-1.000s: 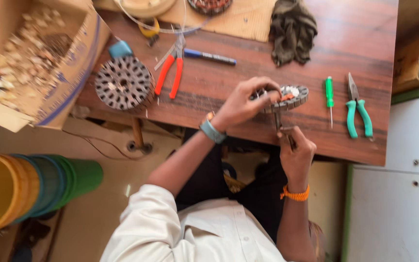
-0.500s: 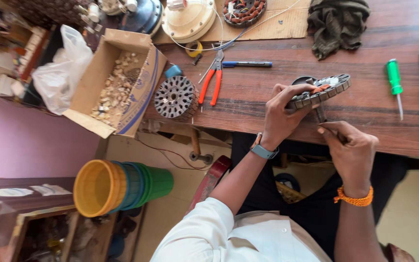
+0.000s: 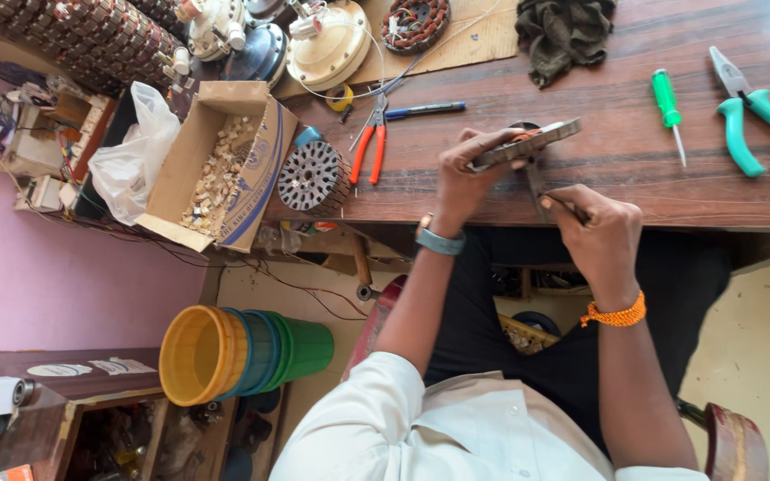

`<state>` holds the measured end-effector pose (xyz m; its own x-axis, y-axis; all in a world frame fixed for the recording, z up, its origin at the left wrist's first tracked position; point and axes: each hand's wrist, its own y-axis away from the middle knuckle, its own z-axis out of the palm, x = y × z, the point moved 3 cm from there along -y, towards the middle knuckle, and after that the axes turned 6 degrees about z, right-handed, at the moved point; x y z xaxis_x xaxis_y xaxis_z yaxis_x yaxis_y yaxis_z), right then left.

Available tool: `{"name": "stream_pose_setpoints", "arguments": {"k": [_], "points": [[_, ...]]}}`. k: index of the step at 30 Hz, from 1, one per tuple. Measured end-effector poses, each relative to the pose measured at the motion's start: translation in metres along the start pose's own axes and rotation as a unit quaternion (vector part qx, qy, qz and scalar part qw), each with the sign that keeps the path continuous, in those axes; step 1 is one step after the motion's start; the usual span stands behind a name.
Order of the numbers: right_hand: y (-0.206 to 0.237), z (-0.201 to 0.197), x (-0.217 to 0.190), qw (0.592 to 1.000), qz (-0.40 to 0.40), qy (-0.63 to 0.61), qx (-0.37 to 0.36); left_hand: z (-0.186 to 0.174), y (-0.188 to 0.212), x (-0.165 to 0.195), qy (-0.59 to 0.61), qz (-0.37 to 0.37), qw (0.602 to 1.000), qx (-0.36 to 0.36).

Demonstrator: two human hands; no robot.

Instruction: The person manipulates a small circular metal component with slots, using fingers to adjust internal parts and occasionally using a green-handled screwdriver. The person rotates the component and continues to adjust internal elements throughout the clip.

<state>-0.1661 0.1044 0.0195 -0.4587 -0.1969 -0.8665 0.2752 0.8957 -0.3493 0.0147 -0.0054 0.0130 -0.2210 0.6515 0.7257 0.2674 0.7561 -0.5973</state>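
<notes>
1. Gripping a flat round motor stator (image 3: 528, 142) tilted on edge over the near lip of the wooden workbench (image 3: 599, 178): left hand (image 3: 470, 174), fingers curled tight around its lower rim, thumb pressed on top.
2. Pinching a thin dark tool (image 3: 541, 189) just at 4 o'clock of the stator: right hand (image 3: 601, 232), closed around the handle, tip touching the underside of the stator.
3. Wearing a blue-grey watch (image 3: 440, 240) on the left wrist and an orange thread band (image 3: 615, 313) on the right.
4. Lying at 10 o'clock of the stator, near it: red-handled pliers (image 3: 369, 147) and a blue pen (image 3: 425, 110).
5. Resting at 9 o'clock, well apart: a finned round rotor core (image 3: 312, 176), just beside an open cardboard box (image 3: 225, 169) of small pale pieces.
6. Sitting at 2 o'clock: a green screwdriver (image 3: 667, 102), and further out at 3 o'clock, teal-handled pliers (image 3: 755, 111).
7. Heaped at 12 o'clock: a dark crumpled rag (image 3: 563, 31).
8. Stacked on the floor at 8 o'clock, well away: nested buckets (image 3: 242, 352), yellow outermost, then blue and green.
</notes>
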Motion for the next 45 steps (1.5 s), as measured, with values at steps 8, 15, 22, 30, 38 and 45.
{"name": "stream_pose_setpoints", "arguments": {"k": [8,15,22,30,38,45], "points": [[0.001,-0.002,0.006,0.999,-0.048,-0.020,0.011,-0.020,-0.005,-0.010,0.016,0.016,0.998,-0.055],[0.007,0.005,0.024,0.999,-0.016,-0.036,0.003,-0.014,0.007,-0.008,0.113,0.016,0.991,-0.067],[0.005,0.004,0.007,0.998,-0.012,-0.049,0.022,-0.004,0.002,0.031,-0.102,0.093,0.990,0.006],[0.002,0.003,0.005,0.999,0.027,-0.020,0.001,0.007,0.010,0.013,-0.058,0.068,0.995,0.049],[-0.011,-0.029,-0.005,0.968,0.144,-0.181,-0.099,0.003,0.015,0.009,0.025,0.064,0.994,0.083],[-0.048,-0.042,-0.045,0.978,0.075,-0.109,-0.164,0.005,0.015,0.015,0.026,0.041,0.996,0.080]]}}
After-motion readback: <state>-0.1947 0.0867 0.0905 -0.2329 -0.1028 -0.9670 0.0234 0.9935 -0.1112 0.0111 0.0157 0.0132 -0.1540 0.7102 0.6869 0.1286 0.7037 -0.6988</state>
